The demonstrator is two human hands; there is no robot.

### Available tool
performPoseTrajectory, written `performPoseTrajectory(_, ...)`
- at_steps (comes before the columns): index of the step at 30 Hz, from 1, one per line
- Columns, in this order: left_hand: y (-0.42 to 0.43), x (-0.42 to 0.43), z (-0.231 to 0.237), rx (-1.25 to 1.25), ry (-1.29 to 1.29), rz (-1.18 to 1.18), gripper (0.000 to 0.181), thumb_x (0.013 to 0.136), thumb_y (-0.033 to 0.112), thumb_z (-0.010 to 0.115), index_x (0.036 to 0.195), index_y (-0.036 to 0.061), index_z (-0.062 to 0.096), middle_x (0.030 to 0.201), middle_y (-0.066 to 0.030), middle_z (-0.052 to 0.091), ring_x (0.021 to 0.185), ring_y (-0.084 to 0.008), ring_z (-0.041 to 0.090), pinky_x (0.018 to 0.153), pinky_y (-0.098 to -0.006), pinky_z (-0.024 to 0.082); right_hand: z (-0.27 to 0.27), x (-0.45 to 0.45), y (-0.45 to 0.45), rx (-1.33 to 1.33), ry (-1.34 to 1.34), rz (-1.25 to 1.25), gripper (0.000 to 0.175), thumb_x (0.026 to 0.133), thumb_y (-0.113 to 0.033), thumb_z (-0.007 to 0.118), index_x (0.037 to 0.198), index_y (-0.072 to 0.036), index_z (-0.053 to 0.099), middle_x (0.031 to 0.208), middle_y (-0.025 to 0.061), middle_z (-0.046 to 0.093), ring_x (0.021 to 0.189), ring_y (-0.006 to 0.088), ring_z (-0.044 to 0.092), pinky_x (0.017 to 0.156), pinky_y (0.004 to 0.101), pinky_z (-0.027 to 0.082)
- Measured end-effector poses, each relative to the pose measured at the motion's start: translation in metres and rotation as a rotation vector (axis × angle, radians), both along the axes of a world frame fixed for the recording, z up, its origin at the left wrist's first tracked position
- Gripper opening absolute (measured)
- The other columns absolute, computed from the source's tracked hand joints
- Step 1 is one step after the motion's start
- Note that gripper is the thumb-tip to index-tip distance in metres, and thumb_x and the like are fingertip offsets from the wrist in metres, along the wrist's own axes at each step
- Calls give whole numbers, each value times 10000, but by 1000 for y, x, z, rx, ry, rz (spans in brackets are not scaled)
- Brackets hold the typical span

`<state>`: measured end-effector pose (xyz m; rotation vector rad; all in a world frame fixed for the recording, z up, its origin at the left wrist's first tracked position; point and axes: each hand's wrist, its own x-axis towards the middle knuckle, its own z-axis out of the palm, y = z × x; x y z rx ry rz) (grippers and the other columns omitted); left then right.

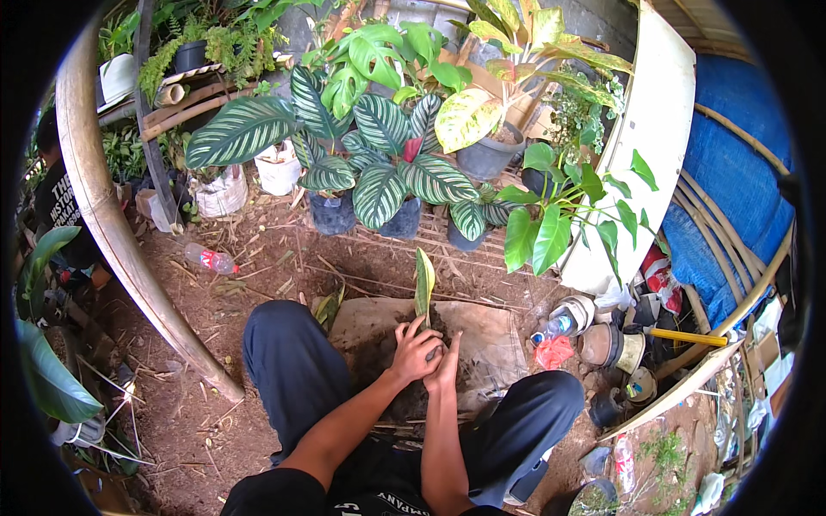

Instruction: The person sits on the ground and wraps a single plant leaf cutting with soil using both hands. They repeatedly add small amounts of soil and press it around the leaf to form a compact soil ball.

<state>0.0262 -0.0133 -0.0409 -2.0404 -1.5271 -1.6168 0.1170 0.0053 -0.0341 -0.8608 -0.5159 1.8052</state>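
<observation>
A variegated snake plant leaf (424, 284), green with yellow margins, stands nearly upright between my knees. My left hand (413, 353) curls around its base, fingers bent over the top. From the other side my right hand (445, 364) cups the same spot, its palm facing the left hand and a finger pointing up. A dark lump, perhaps soil, shows between the palms; the leaf's lower end is hidden. Under the hands a dirty pale sheet (497, 329) lies on the ground with dark soil (374, 361) on it. Other long leaves (330, 308) lie by its left corner.
Potted striped calathea plants (387, 174) stand ahead, with a trailing plant (548, 226) to their right. A bamboo pole (110, 200) slants down at left near a plastic bottle (211, 259). Stacked pots (600, 345) lie at right. A person in black (58, 200) is at far left.
</observation>
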Motion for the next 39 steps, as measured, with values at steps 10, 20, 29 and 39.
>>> performPoseTrajectory(10,3,8,5,73,32,-8,81,764,220,722,777,146,692,1050,23,640,1265,-308,443,959,-507,237,14,12,-1,-33,182,67,625,949,-649,321,1190,-111,530,1148,68,589,1070,235,575,917,401,487)
performPoseTrajectory(20,0,-1,5,24,31,-75,116,806,244,645,813,134,682,1038,-8,630,1265,-320,441,944,-507,228,1,12,2,-16,119,68,664,947,-660,321,1083,-55,561,1054,87,608,982,195,609,829,346,527)
performPoseTrajectory(29,3,9,1,4,22,-63,219,758,168,630,965,155,702,1129,5,633,1308,-313,405,982,-523,216,-1,12,2,-83,148,-9,624,917,-676,386,1131,-115,556,1140,65,603,1051,239,594,914,415,496)
performPoseTrajectory(39,0,12,14,-57,132,-111,269,864,260,567,1074,151,696,1192,7,631,1354,-286,366,1008,-550,162,-1,17,3,-15,272,20,545,936,-631,402,1109,-141,566,1107,60,607,1017,231,595,879,396,509)
